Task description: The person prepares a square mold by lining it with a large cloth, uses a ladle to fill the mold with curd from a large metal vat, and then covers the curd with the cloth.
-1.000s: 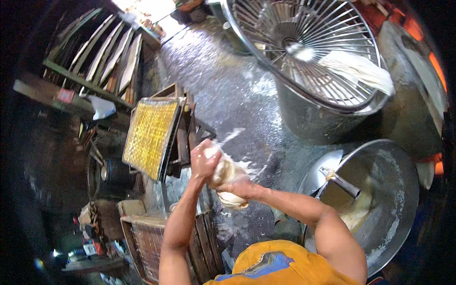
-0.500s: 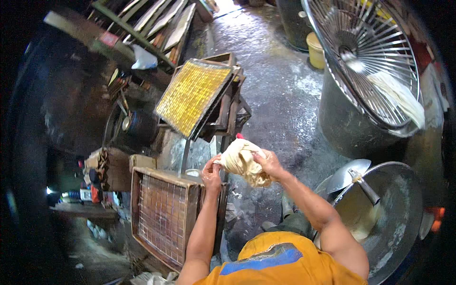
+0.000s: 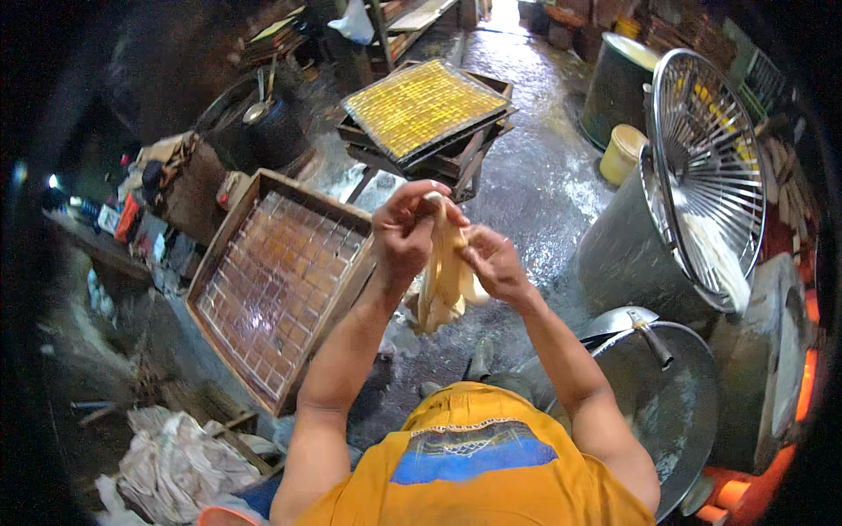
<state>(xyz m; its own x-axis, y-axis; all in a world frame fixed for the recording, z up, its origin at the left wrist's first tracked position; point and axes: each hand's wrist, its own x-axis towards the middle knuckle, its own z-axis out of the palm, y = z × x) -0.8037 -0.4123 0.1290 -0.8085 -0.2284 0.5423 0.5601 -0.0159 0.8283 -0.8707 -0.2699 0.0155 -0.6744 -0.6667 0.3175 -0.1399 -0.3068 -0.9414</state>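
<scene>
A damp cream cloth (image 3: 443, 285) hangs in the middle of the view, held up over the wet floor. My left hand (image 3: 408, 228) grips its upper part, fingers curled near the top edge. My right hand (image 3: 493, 261) pinches it slightly lower on the right. Below and left of my hands lies a wooden frame tray (image 3: 202, 289) with a square grid across it. Beyond them, a tray of yellow pieces (image 3: 425, 110) rests on stacked wooden frames (image 3: 474, 162).
At right stands a metal drum (image 3: 614, 263) with a round slatted rack (image 3: 702, 140) and white cloth on it; below it, a large metal pot (image 3: 675, 421) with a ladle. A yellow bucket (image 3: 623, 153) stands farther back. Crumpled sheeting (image 3: 184, 460) lies at lower left.
The bunched, twisted cloth now hangs more loosely from both hands, which have risen in the view, the left one further. The view has also shifted, showing more of the grid tray.
</scene>
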